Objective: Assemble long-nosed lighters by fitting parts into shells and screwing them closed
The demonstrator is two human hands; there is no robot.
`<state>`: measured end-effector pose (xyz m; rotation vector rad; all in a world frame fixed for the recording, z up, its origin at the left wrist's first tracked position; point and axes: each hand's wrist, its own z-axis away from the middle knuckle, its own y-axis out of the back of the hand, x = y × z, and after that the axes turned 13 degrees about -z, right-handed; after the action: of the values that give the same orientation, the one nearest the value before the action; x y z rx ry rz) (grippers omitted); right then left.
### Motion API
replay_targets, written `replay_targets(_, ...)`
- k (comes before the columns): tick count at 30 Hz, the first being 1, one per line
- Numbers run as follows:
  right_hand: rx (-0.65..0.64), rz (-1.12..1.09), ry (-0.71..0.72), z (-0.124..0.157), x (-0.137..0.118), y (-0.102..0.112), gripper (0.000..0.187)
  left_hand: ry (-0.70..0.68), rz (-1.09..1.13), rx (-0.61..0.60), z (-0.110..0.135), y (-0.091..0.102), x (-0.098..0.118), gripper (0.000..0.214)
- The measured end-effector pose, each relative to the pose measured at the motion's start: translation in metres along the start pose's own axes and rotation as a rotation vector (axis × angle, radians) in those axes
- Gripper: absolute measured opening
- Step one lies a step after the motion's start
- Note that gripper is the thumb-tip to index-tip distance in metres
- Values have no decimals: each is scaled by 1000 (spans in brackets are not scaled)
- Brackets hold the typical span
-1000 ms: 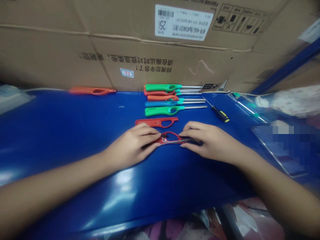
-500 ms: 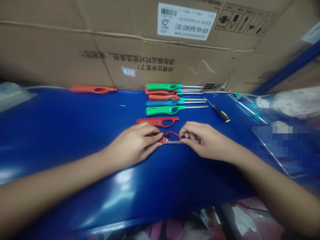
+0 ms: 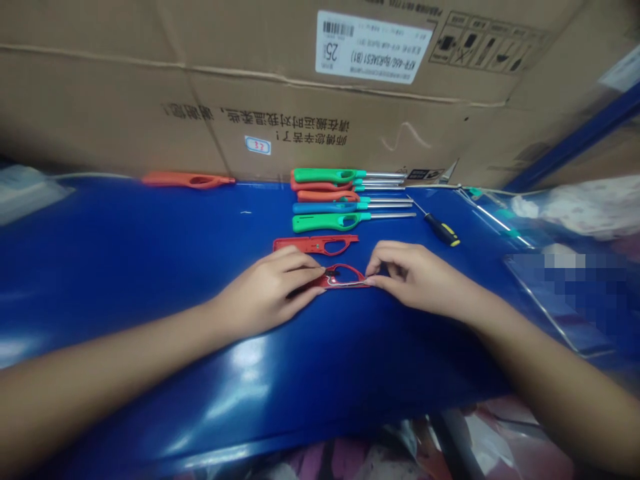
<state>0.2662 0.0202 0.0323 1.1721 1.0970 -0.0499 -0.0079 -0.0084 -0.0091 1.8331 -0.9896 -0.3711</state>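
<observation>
My left hand (image 3: 277, 287) is closed on a red lighter half-shell (image 3: 350, 286), gripping its handle end between thumb and fingers. Inside the shell show a small black part and a thin white wire (image 3: 345, 284), which runs right along the lower edge. At the shell's right end, the thumb and fingertips of my right hand (image 3: 407, 273) pinch the wire's end; the exact hold is partly hidden. Just beyond my left hand lies a second red half-shell (image 3: 317, 245), its hollow side up.
Behind the shells lie several lighters with metal tubes, among them a green lighter (image 3: 325, 222). A screwdriver (image 3: 441, 229) is to their right. An orange lighter body (image 3: 187, 180) lies far left. A large cardboard box (image 3: 150, 80) walls off the back, with plastic bags (image 3: 583, 207) on the right.
My right hand has shifted slightly right and its fingers have drawn closer together at the wire's end. My left hand still holds the half-shell in nearly the same place.
</observation>
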Motion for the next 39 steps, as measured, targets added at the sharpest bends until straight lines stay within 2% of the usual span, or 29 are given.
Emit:
replay_targets(1, -5, -5, 48, 1, -1, -1, 3, 3, 12, 2, 0, 0, 0, 24)
replay_targets(3, -29, -15, 119, 3, -4, -5, 13, 5, 35, -7, -1, 1, 1, 28)
replay_targets(6, -76, 20, 158, 3, -7, -11, 18, -3, 74, -52, -3, 3, 1, 27)
replay_targets(9, -84, 59, 157, 2, -7, -16, 15, -28, 86, -84, -4, 4, 0, 23)
replay_targets(20, -5, -22, 175, -2, -1, -19, 0, -46, 47, -92, -3, 4, -1, 19)
replay_targets(29, 43, 6, 206, -4, -1, -20, 6, -52, 48, -120, -4, 6, 0, 19)
replay_targets(39, 17, -26, 159, -2, 1, -22, 12, -53, 53, -123, -4, 7, 2, 25)
